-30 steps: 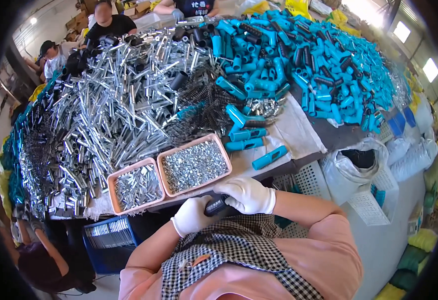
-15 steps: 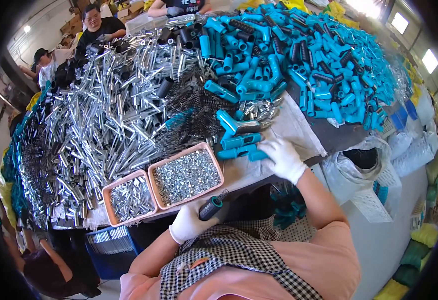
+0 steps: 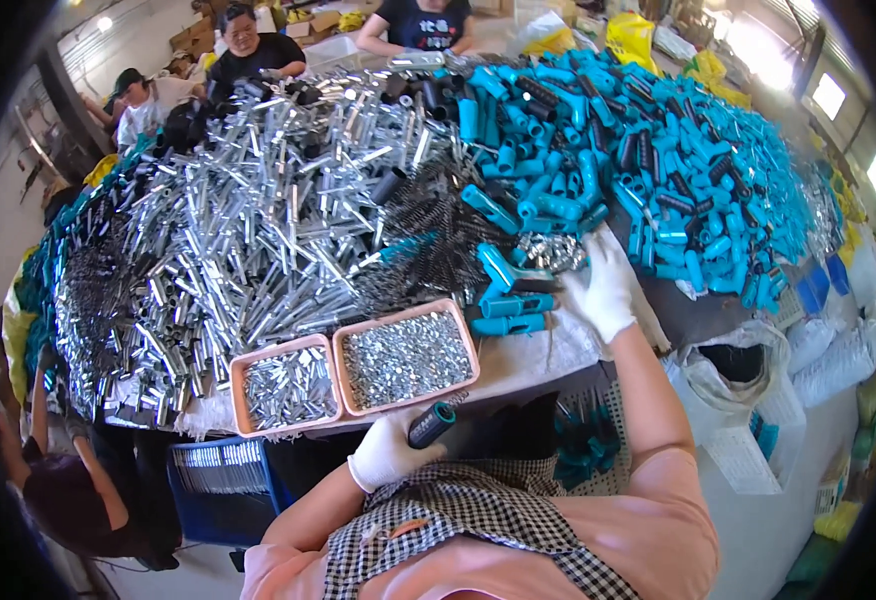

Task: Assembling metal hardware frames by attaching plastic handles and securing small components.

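My left hand (image 3: 388, 456), in a white glove, is closed round a black ribbed handle grip (image 3: 432, 425) with a teal rim, held in front of my apron. A dark coil spring sticks out of its upper end. Over the table's near right part, my right hand (image 3: 606, 290), also gloved, reaches out with thumb and fingers apart. Its fingers are beside a small heap of shiny metal parts (image 3: 550, 252); whether they touch it I cannot tell. Left of this hand lie a teal angled handle piece (image 3: 503, 270) and teal tubes (image 3: 510, 326).
Two pink trays stand at the near edge, one with metal pins (image 3: 288, 388), one with small metal pieces (image 3: 408, 358). Beyond lie piled metal tubes (image 3: 248, 210), dark springs (image 3: 438, 215) and teal handles (image 3: 698, 170). A white sack (image 3: 738, 365) stands right. Several people work around the table.
My right hand has moved away from the teal tubes, forward to the small metal heap. My left hand still holds the handle grip. The whole view has shifted slightly.
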A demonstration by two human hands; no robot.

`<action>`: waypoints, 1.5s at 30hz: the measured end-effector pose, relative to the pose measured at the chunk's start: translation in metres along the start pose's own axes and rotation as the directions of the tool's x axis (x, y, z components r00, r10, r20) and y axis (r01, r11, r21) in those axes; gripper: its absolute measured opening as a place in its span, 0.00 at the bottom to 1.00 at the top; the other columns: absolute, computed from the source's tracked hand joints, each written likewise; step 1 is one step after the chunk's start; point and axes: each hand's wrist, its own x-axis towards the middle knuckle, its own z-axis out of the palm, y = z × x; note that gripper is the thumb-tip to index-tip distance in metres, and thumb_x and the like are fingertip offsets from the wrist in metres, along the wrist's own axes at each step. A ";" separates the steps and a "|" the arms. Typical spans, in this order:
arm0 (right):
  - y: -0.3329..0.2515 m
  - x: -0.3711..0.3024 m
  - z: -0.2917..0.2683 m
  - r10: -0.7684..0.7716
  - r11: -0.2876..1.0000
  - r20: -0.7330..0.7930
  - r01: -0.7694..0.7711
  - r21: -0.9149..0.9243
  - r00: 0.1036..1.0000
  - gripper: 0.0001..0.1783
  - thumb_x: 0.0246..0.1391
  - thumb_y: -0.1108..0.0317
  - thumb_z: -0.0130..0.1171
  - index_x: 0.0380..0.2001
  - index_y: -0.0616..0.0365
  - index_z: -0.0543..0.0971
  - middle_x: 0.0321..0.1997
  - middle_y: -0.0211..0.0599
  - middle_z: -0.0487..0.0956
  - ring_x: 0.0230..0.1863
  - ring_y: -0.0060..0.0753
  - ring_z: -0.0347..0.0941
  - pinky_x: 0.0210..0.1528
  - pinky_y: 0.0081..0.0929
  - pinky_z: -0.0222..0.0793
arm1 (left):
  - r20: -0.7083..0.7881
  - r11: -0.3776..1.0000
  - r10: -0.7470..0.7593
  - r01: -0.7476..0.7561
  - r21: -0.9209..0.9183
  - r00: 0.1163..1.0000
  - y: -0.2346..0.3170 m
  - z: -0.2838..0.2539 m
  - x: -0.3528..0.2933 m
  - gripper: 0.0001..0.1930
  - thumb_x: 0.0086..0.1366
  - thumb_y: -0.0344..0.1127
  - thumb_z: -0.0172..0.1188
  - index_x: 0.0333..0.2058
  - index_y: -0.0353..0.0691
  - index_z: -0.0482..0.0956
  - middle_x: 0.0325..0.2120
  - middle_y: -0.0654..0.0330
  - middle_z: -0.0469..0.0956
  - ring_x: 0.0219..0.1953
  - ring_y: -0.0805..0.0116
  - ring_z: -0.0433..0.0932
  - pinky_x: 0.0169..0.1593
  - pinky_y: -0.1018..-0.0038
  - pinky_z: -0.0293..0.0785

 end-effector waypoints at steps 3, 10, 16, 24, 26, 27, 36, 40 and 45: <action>-0.060 0.018 -0.007 -0.257 0.899 0.326 0.101 0.426 0.910 0.51 0.37 0.57 0.73 0.63 0.63 0.62 0.51 0.59 0.76 0.54 0.58 0.73 0.59 0.43 0.67 | -0.001 1.000 0.010 -0.010 0.005 1.000 0.009 -0.004 -0.007 0.21 0.49 0.40 0.72 0.40 0.35 0.80 0.28 0.48 0.80 0.30 0.56 0.80 0.39 0.66 0.76; -0.072 0.035 0.014 -0.223 0.943 0.389 0.096 0.319 0.894 0.49 0.38 0.57 0.72 0.66 0.48 0.62 0.44 0.52 0.78 0.47 0.59 0.75 0.50 0.49 0.71 | -0.046 0.980 0.035 -0.025 0.199 0.998 0.020 -0.017 -0.033 0.21 0.52 0.46 0.70 0.39 0.36 0.81 0.27 0.48 0.81 0.30 0.52 0.83 0.38 0.64 0.77; -0.151 0.024 -0.102 -0.041 0.300 0.500 -0.467 0.832 0.865 0.30 0.45 0.73 0.62 0.56 0.64 0.75 0.44 0.40 0.82 0.41 0.29 0.80 0.49 0.28 0.75 | -0.217 0.871 0.022 0.088 0.484 0.976 0.010 -0.049 -0.067 0.21 0.56 0.50 0.66 0.42 0.42 0.79 0.24 0.50 0.82 0.27 0.49 0.82 0.34 0.62 0.79; -0.188 -0.037 -0.120 -0.489 0.408 0.836 -0.782 0.472 0.250 0.26 0.49 0.71 0.65 0.53 0.66 0.77 0.37 0.38 0.81 0.32 0.27 0.78 0.39 0.27 0.77 | 0.023 0.694 0.056 -0.055 0.718 0.998 0.023 -0.051 -0.058 0.18 0.54 0.42 0.64 0.38 0.37 0.75 0.26 0.48 0.80 0.28 0.47 0.81 0.33 0.56 0.77; -0.190 -0.042 -0.120 -0.486 0.597 0.787 -0.512 0.617 0.380 0.28 0.49 0.67 0.67 0.55 0.62 0.77 0.39 0.36 0.82 0.35 0.27 0.79 0.42 0.29 0.77 | 0.039 0.701 0.059 -0.069 0.710 0.997 0.020 -0.049 -0.060 0.18 0.55 0.45 0.65 0.37 0.37 0.76 0.26 0.48 0.81 0.30 0.48 0.82 0.34 0.57 0.77; -0.193 -0.050 -0.117 -0.650 0.596 0.583 -0.150 0.789 0.486 0.28 0.47 0.65 0.68 0.53 0.58 0.78 0.40 0.38 0.82 0.38 0.33 0.80 0.43 0.31 0.76 | 0.097 0.723 0.024 -0.084 0.685 0.995 0.020 -0.048 -0.060 0.19 0.56 0.47 0.65 0.37 0.37 0.76 0.27 0.48 0.81 0.30 0.47 0.81 0.35 0.57 0.77; -0.226 -0.048 -0.112 -0.977 -0.099 -0.212 0.807 0.582 0.033 0.17 0.52 0.66 0.53 0.46 0.54 0.77 0.27 0.35 0.71 0.28 0.39 0.72 0.30 0.36 0.67 | 0.821 0.935 -0.190 0.355 -0.017 0.539 -0.020 -0.039 -0.060 0.12 0.54 0.37 0.69 0.32 0.37 0.78 0.18 0.70 0.72 0.20 0.79 0.72 0.24 0.78 0.67; -0.220 -0.067 -0.107 -0.911 0.390 0.244 0.501 0.773 0.333 0.19 0.49 0.66 0.59 0.47 0.54 0.78 0.30 0.38 0.78 0.30 0.41 0.77 0.36 0.36 0.74 | 0.295 0.840 -0.044 -0.125 0.528 0.954 0.018 -0.045 -0.075 0.18 0.51 0.47 0.68 0.33 0.37 0.80 0.23 0.49 0.80 0.28 0.52 0.82 0.35 0.60 0.77; -0.218 -0.084 -0.088 -0.516 0.126 0.854 -0.981 0.145 0.060 0.24 0.59 0.64 0.58 0.57 0.61 0.72 0.38 0.40 0.81 0.28 0.28 0.77 0.33 0.28 0.78 | -0.009 0.473 0.202 -0.090 0.877 0.979 0.017 -0.051 -0.065 0.14 0.48 0.43 0.66 0.30 0.43 0.76 0.21 0.54 0.78 0.24 0.52 0.81 0.27 0.57 0.76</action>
